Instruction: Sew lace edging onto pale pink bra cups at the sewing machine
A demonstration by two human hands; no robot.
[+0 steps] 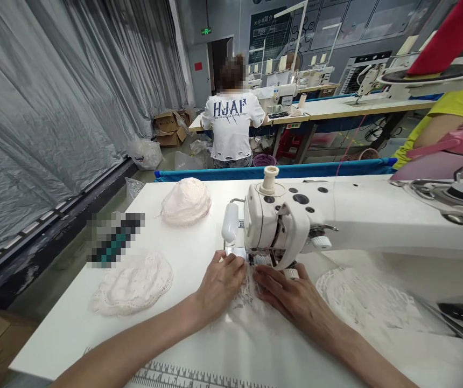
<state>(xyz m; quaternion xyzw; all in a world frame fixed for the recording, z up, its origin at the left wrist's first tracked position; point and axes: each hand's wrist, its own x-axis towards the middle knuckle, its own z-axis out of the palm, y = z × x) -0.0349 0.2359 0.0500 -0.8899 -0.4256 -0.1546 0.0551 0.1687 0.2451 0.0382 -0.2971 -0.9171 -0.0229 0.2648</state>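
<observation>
A white sewing machine [282, 221] stands in front of me, its needle area low at the left end. Just before the presser foot lies a piece of white lace fabric [248, 291], partly covered by my hands. My left hand [222, 283] has its fingers curled down on the lace's left edge, close to the foot. From the other side, my right hand [290, 293] grips the lace, its fingertips under the machine head. The needle and the stitching point are hidden.
Lace piles lie at left, one nearer [134, 283] and one farther [187, 201]; more lace [369, 296] lies under the machine arm. Black-handled scissors [461, 323] rest at right. A ruler scale [191, 377] runs along the table's front. Ahead, a person [233, 121] sits at another machine.
</observation>
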